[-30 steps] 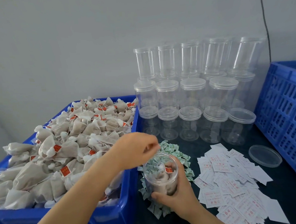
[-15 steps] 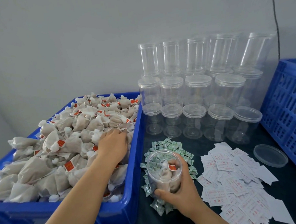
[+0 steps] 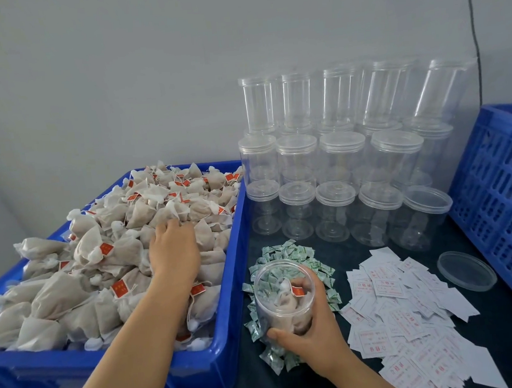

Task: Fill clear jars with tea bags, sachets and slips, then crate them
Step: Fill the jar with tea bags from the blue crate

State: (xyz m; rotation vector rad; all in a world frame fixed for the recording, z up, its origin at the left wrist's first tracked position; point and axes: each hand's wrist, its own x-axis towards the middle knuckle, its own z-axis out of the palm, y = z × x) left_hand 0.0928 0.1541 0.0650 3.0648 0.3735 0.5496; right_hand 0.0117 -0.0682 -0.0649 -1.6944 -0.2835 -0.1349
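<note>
1. Tea bags (image 3: 108,264) heaped in the blue bin (image 3: 230,362) at lower left of the frame now have my left hand (image 3: 174,254) back on top of them; a second ago that hand hovered over the jar's mouth, dropping a bag in.
2. My left fingers reach forward into the pile, their tips buried among the bags, so I cannot tell whether they have closed on one.
3. My right hand (image 3: 313,338) wraps the open jar (image 3: 283,298) at lower centre, thumb across its near side, holding it tilted toward me over the green sachets (image 3: 295,254); it has barely shifted.
4. Inside the jar lie several tea bags, one red tag showing; it looks roughly half full, so I judge more bags are due before a sachet and a slip go in.
5. White slips (image 3: 409,319) are scattered at lower right, a loose lid (image 3: 466,270) beyond them, lidded empty jars (image 3: 337,164) stacked behind, and the blue crate (image 3: 497,192) waiting at right edge.
</note>
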